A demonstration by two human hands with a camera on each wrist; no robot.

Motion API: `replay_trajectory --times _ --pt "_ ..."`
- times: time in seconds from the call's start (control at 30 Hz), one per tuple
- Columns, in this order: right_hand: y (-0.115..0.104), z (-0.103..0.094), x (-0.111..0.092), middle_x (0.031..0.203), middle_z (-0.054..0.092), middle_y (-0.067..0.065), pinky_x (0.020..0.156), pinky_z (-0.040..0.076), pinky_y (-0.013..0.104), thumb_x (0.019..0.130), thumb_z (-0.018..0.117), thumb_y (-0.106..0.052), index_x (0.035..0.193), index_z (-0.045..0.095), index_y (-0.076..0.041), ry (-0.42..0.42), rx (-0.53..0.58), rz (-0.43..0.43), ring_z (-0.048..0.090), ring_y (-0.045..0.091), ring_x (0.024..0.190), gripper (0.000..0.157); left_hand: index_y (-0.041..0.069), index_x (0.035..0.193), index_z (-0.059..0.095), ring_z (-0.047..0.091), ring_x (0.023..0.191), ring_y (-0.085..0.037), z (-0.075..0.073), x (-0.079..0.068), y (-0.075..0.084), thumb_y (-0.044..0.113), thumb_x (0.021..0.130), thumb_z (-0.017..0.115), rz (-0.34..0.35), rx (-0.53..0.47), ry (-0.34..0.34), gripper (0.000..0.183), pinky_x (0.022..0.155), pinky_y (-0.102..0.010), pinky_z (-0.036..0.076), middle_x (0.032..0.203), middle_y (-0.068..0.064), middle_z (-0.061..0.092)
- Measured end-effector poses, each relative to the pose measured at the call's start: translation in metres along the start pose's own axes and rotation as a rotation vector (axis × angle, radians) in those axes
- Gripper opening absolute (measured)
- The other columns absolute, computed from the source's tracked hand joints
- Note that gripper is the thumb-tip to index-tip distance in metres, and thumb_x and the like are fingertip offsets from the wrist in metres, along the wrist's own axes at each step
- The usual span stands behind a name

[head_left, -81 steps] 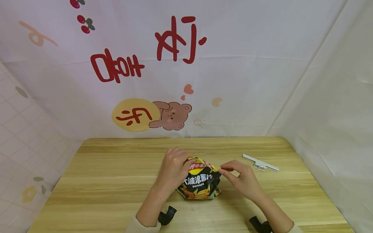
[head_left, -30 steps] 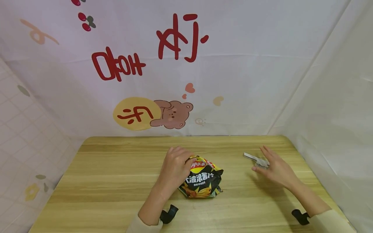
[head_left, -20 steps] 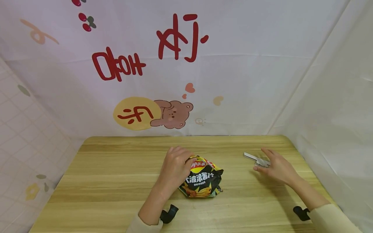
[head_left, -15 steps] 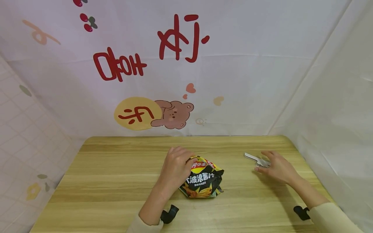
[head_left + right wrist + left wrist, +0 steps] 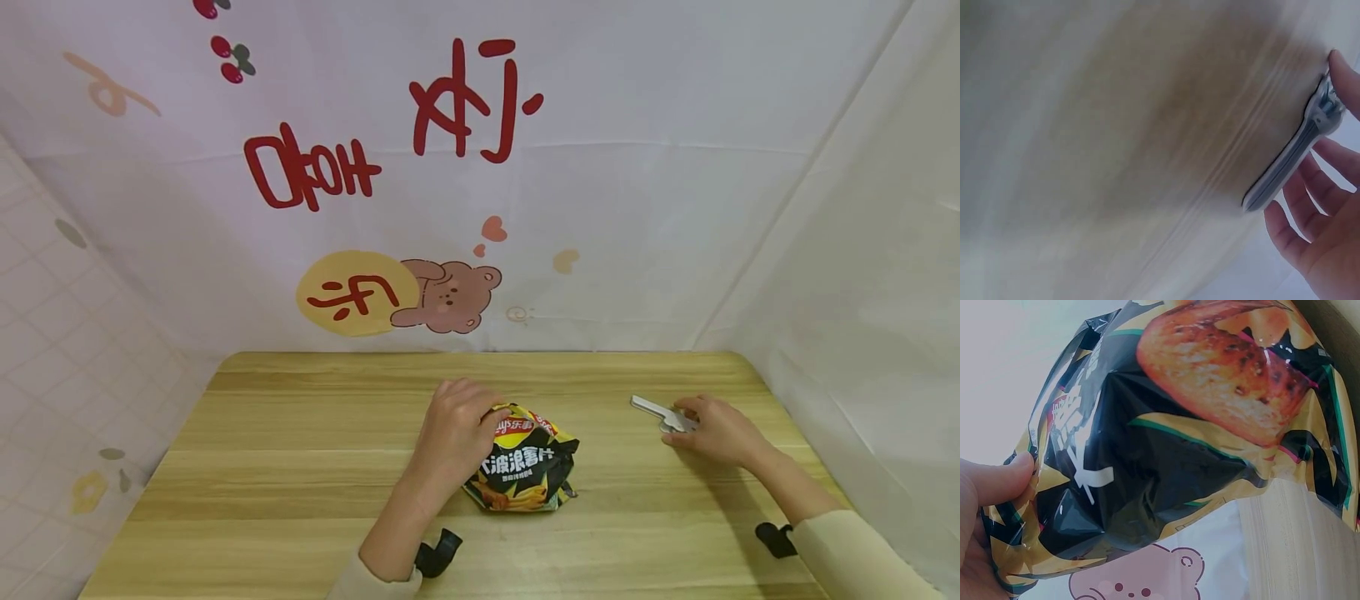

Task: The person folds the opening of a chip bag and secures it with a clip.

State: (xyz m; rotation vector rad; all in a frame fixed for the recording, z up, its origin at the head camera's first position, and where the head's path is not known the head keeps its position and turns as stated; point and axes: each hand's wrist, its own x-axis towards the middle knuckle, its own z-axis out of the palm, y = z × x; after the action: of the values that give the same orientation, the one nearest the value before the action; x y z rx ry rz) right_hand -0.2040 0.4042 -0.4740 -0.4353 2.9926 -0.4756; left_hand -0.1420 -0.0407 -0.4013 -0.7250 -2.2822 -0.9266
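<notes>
A black and yellow bag of potato chips [image 5: 521, 471] stands near the middle of the table. My left hand [image 5: 456, 425] grips its upper left edge, with the thumb on the printed front. In the left wrist view the thumb presses the crinkled edge of the chip bag [image 5: 1166, 456], which fills much of the picture. To the right, my right hand [image 5: 718, 431] holds a white bag clip [image 5: 651, 407] around its middle. The right wrist view shows the thumb at the handle of the bag clip [image 5: 1285, 165] and the fingers along its other side. My palm hides the clip's right end.
The wooden table [image 5: 300, 467] meets a white printed cloth [image 5: 622, 208] at its back edge and on both sides. Black curved wrist pieces [image 5: 438, 553] sit below the forearms, close to the tabletop.
My right hand has left the chip bag's right corner, moved right to the bag clip and closed its fingers and thumb on it. My left hand keeps its grip on the bag.
</notes>
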Motion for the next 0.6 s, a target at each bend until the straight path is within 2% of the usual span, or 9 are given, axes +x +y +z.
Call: replay_trajectory --times 0.13,0.4,0.6 --pt "-0.001 -0.003 0.002 0.092 0.069 0.002 0.066 0.048 0.036 0.084 0.088 -0.041 0.115 0.074 0.000 -0.035 0.052 -0.010 0.058 0.014 0.077 0.053 0.010 0.092 0.081 0.071 0.088 -0.017 0.000 0.000 0.001 0.003 0.085 0.087 0.000 0.012 0.000 0.012 0.082 -0.035 0.050 0.091 0.000 0.078" --pt "-0.001 -0.010 0.004 0.096 0.069 0.006 0.070 0.051 0.041 0.081 0.090 -0.043 0.117 0.072 0.005 -0.092 0.062 -0.009 0.060 0.018 0.082 0.062 0.011 0.092 0.081 0.071 0.088 -0.017 0.000 0.000 0.001 0.003 0.085 0.087 -0.010 0.010 -0.003 0.012 0.082 -0.035 0.050 0.091 0.000 0.079" --pt "-0.004 -0.015 0.002 0.097 0.069 0.006 0.074 0.053 0.044 0.081 0.090 -0.041 0.116 0.071 0.005 -0.142 0.068 -0.005 0.062 0.021 0.087 0.061 0.011 0.092 0.081 0.071 0.088 -0.017 -0.001 0.001 0.002 0.004 0.085 0.087 -0.016 0.013 -0.007 0.011 0.083 -0.035 0.050 0.090 0.001 0.078"
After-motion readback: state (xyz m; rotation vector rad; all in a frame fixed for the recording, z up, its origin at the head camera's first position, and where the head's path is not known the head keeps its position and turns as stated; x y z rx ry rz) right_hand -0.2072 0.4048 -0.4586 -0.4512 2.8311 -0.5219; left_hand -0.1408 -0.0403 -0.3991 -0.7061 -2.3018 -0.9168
